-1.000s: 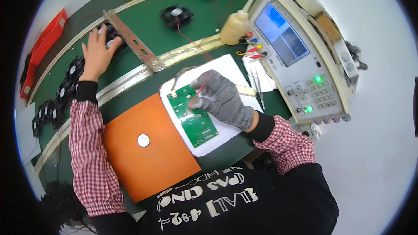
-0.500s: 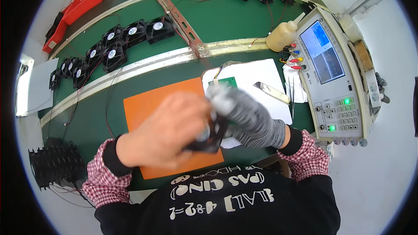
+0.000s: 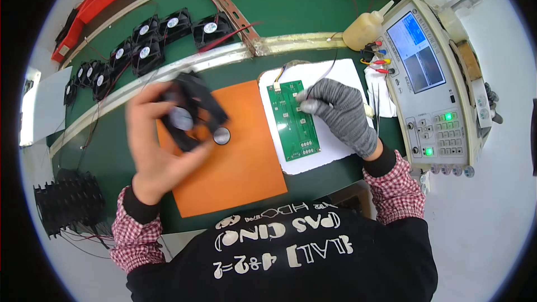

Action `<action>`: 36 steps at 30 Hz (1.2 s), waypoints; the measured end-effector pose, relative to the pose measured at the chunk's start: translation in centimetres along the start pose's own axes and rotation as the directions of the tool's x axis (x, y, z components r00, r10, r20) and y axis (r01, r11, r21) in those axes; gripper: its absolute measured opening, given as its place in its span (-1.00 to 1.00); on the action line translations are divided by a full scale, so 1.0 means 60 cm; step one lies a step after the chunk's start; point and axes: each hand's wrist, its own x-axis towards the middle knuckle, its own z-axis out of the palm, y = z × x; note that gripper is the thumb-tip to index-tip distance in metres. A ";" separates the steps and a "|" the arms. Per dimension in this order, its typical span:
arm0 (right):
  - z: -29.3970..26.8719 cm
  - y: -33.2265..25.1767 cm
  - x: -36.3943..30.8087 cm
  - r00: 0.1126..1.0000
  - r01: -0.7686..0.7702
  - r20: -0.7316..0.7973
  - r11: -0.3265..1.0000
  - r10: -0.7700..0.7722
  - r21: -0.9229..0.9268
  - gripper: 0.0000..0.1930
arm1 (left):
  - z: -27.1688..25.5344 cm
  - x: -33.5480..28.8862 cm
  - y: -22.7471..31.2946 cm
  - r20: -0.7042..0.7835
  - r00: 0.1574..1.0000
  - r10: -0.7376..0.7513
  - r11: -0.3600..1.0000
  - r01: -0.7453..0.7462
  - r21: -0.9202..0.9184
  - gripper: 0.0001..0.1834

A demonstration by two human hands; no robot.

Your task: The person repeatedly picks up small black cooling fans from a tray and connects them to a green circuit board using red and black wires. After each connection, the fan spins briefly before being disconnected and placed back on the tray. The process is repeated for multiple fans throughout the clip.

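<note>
My bare left hand is closed round a black cooling fan, held tilted over the left edge of an orange mat; both hand and fan are blurred. A round silver disc shows beside the fan's lower corner; I cannot tell whether it touches the fan. My right hand, in a grey knit glove, pinches at the upper right edge of a green circuit board. A thin dark wire runs up from those fingertips. The board lies on a white pad, with a white connector at its top left.
Several black fans stand along the metal rail at the far left. A stack of fans is at the near left. A tester with a screen, a squeeze bottle and tweezers are on the right.
The left hand has carried the fan leftward, away from the right hand. The right hand has shifted right and up, and the circuit board is now uncovered. The utility knife is now mostly hidden.
</note>
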 end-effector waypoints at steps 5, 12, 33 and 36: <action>0.013 0.022 0.001 0.998 0.062 0.011 0.994 -0.061 -0.092 -0.87 | 0.055 -0.022 0.012 0.373 0.924 -0.085 0.980 0.146 -0.138 -0.06; 0.017 0.032 -0.002 0.959 0.260 0.165 0.946 -0.230 -0.191 -0.78 | 0.057 -0.024 0.008 0.455 0.887 -0.077 0.986 0.136 -0.098 0.01; 0.014 0.056 0.000 0.973 0.216 0.128 0.956 -0.193 -0.199 -0.90 | -0.054 -0.071 0.048 0.745 0.667 -0.001 0.275 0.716 -0.641 -0.70; 0.015 0.061 -0.003 0.975 0.215 0.095 0.962 -0.202 -0.165 -0.92 | -0.071 -0.114 0.042 0.512 0.807 -0.295 0.806 0.498 -0.320 -0.72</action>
